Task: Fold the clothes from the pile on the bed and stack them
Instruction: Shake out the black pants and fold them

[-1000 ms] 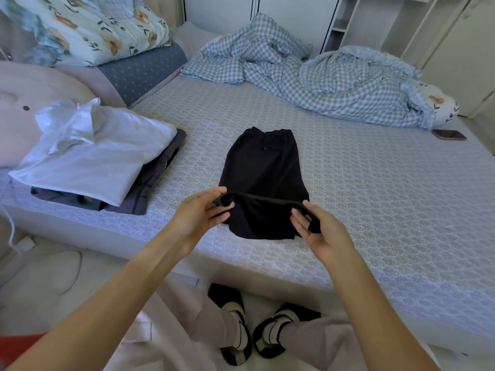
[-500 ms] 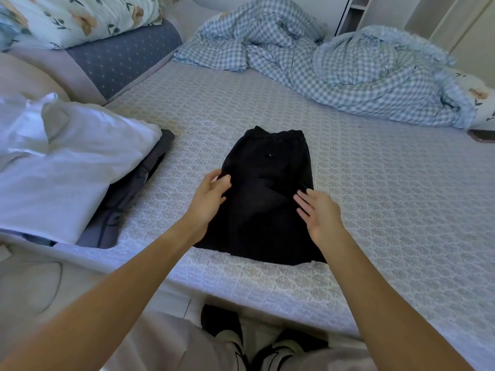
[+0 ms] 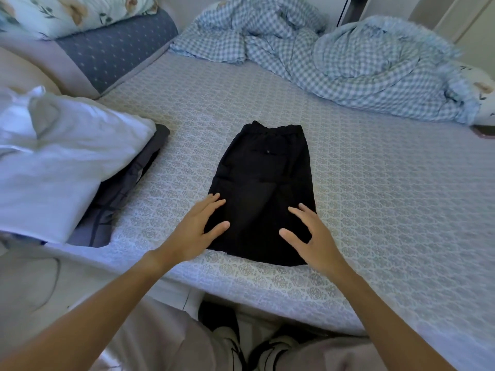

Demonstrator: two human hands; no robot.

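A pair of black shorts [image 3: 263, 180] lies flat on the bed [image 3: 375, 210], elastic waistband at the far end. My left hand [image 3: 198, 228] rests with straight, spread fingers on the shorts' near left edge. Over the near right part, my right hand [image 3: 313, 236] is spread flat on or just above the cloth. To the left sits a stack with a white garment [image 3: 61, 162] on top of a dark grey garment [image 3: 123, 194].
A crumpled blue checked duvet [image 3: 334, 60] fills the far side of the bed. A floral pillow [image 3: 67, 12] and a dotted blue cushion [image 3: 115, 46] lie at the far left. A phone [image 3: 484, 131] lies at the right edge. My legs stand against the bed's near edge.
A second ago both hands pinched the shorts' near hem and held it up. They laid it down, and now both hands are flat at the near end of the shorts.
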